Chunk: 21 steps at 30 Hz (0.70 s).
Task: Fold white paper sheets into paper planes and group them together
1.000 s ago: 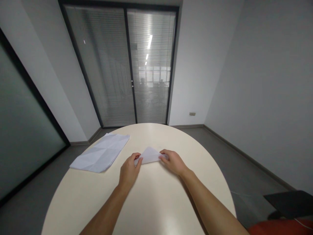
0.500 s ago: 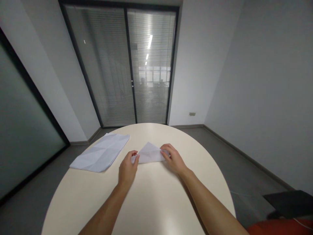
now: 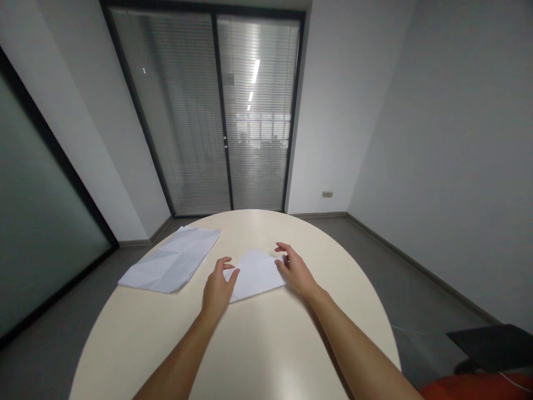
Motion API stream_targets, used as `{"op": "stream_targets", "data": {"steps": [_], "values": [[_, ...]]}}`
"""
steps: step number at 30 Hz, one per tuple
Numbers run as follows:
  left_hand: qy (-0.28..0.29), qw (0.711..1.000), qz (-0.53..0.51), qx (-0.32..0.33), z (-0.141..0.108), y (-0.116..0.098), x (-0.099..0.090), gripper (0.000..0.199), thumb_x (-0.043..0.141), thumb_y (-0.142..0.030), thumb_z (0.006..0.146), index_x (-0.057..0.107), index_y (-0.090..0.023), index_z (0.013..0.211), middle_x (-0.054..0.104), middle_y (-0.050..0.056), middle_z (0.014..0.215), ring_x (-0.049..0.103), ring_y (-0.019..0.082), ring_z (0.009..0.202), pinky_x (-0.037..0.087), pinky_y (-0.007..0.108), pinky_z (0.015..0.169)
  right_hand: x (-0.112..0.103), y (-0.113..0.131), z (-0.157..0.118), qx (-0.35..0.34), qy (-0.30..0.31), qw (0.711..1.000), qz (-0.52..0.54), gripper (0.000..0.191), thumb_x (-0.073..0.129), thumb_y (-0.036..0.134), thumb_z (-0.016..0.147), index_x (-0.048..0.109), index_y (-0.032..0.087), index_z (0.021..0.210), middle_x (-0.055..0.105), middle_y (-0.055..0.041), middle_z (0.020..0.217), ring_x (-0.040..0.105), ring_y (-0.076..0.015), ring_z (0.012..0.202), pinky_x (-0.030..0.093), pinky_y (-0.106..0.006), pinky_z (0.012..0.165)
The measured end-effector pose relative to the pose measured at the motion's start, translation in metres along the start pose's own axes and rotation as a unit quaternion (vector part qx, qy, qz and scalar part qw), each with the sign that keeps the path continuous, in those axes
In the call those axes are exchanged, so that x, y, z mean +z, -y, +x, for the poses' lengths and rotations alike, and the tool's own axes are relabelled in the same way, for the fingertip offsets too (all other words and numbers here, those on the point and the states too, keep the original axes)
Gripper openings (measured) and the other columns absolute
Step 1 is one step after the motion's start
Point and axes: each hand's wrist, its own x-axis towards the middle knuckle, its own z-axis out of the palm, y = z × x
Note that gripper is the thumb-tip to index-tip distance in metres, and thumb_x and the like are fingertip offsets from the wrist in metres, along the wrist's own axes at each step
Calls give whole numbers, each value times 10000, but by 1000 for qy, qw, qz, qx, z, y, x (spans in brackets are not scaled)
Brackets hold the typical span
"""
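Note:
A folded sheet of white paper (image 3: 256, 274) lies on the pale round table (image 3: 258, 339), its far edge rising to a blunt peak. At its left edge is my left hand (image 3: 218, 286), thumb and fingers apart, the thumb resting at the paper's side. On the opposite edge my right hand (image 3: 295, 271) has its fingers spread, with the thumb close to the paper's surface. Neither hand visibly pinches the sheet. Some of the paper's left and right edges is hidden behind the fingers.
A stack of creased white paper (image 3: 172, 260) lies at the table's far left. Beyond the table stand glass doors with blinds (image 3: 200, 111). At lower right, off the table, are a black flat object (image 3: 493, 344) and something red (image 3: 470, 387).
The paper's near edge has come down toward me, so the sheet shows wider and tilted. My fingers have loosened from its two ends. The paper stack has stayed put.

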Motion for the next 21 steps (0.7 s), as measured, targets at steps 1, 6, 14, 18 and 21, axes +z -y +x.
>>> {"op": "stream_targets", "data": {"steps": [1,6,14,18,21], "values": [[6,1000,12,-3,0,2,0,324,618,-311,902,526,-263,1210,749,24,1037,714,217,919,519,334,827,0,0,-1,7,13,1000,-8,510,540,215,906,429,231,1404,621,-91,1309,549,-131,678,496,-331,766],[20,997,65,41,-2,7,2,357,628,-175,856,566,-242,1201,726,40,1099,682,227,1019,516,376,931,1,-2,-3,24,60,997,-41,592,568,157,870,388,223,1431,626,-90,1297,568,-117,669,485,-313,751],[136,967,109,185,-7,0,7,397,567,-134,892,671,-223,1265,635,70,1389,571,243,1284,418,456,1146,2,2,0,30,60,994,-87,619,577,130,864,408,205,1455,645,-96,1295,646,-157,818,507,-348,885],[201,950,129,201,-10,-5,6,357,533,-195,945,698,-218,1261,651,71,1375,567,249,1296,423,457,1144,5,13,2,-28,55,984,-168,463,572,127,872,585,152,1334,652,-149,1315,588,-272,1219,422,-435,1089],[201,949,131,207,-11,-9,5,343,535,-197,948,715,-222,1239,658,74,1362,570,252,1285,430,457,1133,13,24,-3,-88,102,979,-156,459,498,227,969,531,134,1417,605,-164,1406,558,-268,1296,404,-435,1129]]}}
